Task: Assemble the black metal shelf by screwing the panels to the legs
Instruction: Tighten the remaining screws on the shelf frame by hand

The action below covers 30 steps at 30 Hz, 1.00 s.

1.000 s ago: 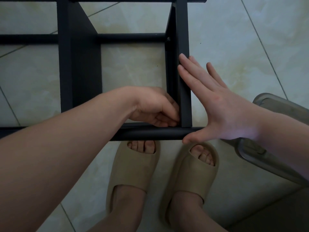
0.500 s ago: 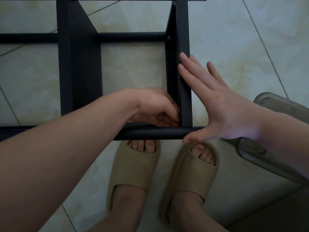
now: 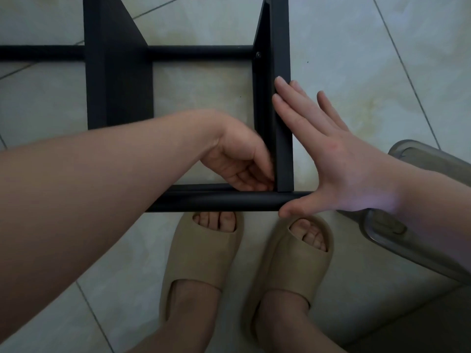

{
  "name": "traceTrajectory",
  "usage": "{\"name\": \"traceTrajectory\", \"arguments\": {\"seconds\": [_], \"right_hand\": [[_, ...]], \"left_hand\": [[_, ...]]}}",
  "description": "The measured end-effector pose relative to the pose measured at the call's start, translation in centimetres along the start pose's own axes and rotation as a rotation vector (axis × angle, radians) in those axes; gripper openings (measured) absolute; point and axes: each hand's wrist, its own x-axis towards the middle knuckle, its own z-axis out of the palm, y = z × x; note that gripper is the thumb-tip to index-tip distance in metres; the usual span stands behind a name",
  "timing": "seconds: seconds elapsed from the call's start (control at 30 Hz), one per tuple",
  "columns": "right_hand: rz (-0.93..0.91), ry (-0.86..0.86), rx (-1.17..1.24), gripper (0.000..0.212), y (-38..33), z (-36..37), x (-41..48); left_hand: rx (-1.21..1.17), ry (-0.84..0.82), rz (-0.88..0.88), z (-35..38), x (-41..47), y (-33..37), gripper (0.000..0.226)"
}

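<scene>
The black metal shelf lies on its side on the tiled floor. A round black leg (image 3: 216,201) runs across in front of me and a second leg (image 3: 198,53) runs across farther back. Two flat panels stand between them, a left panel (image 3: 119,72) and a right panel (image 3: 281,110). My right hand (image 3: 339,164) lies flat with straight fingers against the right panel's outer face, thumb on the near leg. My left hand (image 3: 242,161) reaches inside the corner where that panel meets the near leg, fingers curled at the joint. What they pinch is hidden. A screw head (image 3: 258,55) shows at the far joint.
My two feet in beige slides (image 3: 204,256) stand just in front of the near leg. A grey translucent plastic object (image 3: 397,230) lies on the floor at the right, under my right forearm. Pale floor tiles surround the frame.
My left hand has turned slightly at the corner joint, showing more of its fingers. My right hand and the shelf frame stay where they were.
</scene>
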Motion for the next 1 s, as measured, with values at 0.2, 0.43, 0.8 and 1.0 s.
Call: {"name": "traceTrajectory", "arguments": {"seconds": [0.2, 0.43, 0.8, 1.0], "right_hand": [[0.005, -0.008, 0.011, 0.139, 0.0, 0.0, 0.0], [0.005, -0.002, 0.004, 0.14, 0.1, 0.1, 0.0], [0.004, 0.003, 0.001, 0.14, 0.1, 0.1, 0.0], [0.001, 0.005, -0.005, 0.14, 0.1, 0.1, 0.0]], "left_hand": [[0.135, -0.033, -0.08, -0.3, 0.4, 1.3, 0.01], [0.049, -0.034, -0.05, -0.4, 0.4, 1.0, 0.023], [0.1, 0.027, 0.012, -0.1, 0.2, 0.6, 0.014], [0.082, 0.062, 0.017, -0.1, 0.2, 0.6, 0.013]]}}
